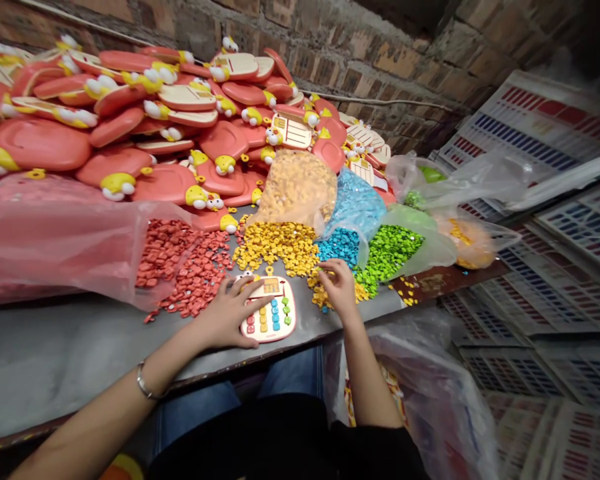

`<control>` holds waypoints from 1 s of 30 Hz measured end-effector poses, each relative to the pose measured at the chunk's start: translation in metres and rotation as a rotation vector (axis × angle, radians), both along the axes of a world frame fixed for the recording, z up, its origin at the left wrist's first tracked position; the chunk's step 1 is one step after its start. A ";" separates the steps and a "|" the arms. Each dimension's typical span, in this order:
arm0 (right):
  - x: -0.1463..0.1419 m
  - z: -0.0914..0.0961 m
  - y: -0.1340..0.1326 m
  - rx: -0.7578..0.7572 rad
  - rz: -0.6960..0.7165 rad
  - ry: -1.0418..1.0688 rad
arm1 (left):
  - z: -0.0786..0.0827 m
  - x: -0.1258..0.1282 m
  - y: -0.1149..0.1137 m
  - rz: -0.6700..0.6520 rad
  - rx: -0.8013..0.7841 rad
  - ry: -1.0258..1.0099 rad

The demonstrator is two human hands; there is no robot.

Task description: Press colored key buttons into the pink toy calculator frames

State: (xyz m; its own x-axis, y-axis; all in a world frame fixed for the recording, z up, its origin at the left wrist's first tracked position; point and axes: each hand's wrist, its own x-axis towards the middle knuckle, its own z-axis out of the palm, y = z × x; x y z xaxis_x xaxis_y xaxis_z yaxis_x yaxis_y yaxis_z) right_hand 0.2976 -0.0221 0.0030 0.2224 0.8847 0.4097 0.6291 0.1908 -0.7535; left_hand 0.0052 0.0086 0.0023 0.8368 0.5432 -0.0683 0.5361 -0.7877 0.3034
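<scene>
Resting across the left side of a cream toy panel (269, 317), the left hand (223, 317) is spreading its fingers wide, with the thumb lying along the near edge. The panel is lying face up on the grey surface (105, 347), near its front edge and between the two hands. It is showing columns of red, yellow, blue and green buttons below an orange display; the left fingers are partly covering its upper left.

The right hand (341, 290) is hovering at the yellow pieces (277, 243), just below the blue pieces (339, 247). Its fingers are keeping a narrow gap at the tips; whether they are holding a piece, one cannot tell.

Red pieces (200, 273) are spilling from a pink bag (55, 240) on the left, and green pieces (390, 253) are lying on the right, in and before a clear bag (433, 237). A pale yellow bag (300, 183) and a blue bag (357, 200) are standing behind their own piles. Farther back, coral toy bodies (170, 183) with yellow-and-white heads are lying heaped against a brick wall (340, 47). A bracelet (143, 380) is circling the left wrist.
</scene>
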 end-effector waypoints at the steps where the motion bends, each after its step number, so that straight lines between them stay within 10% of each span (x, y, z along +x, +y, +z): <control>1: -0.015 0.001 0.001 -0.017 0.073 0.019 | 0.001 0.000 0.000 0.002 -0.006 0.002; 7: -0.061 -0.007 0.013 -0.135 0.306 -0.294 | 0.001 0.000 -0.001 -0.002 -0.008 0.006; 16: -0.045 0.001 0.015 -0.195 0.450 -0.316 | -0.003 -0.001 -0.001 0.000 0.013 -0.012; 21: -0.028 -0.003 0.036 -0.100 0.256 -0.302 | -0.001 -0.002 0.000 -0.015 0.009 -0.009; 30: -0.037 -0.011 0.048 -0.173 0.318 -0.668 | -0.001 -0.001 -0.001 -0.007 0.009 0.005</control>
State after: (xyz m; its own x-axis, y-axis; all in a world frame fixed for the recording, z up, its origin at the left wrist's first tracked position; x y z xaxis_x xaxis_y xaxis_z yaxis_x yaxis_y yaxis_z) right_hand 0.2609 0.0255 -0.0083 -0.3006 0.9286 0.2178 0.8965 0.3530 -0.2678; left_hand 0.0039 0.0073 0.0015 0.8401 0.5382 -0.0678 0.5324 -0.7940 0.2936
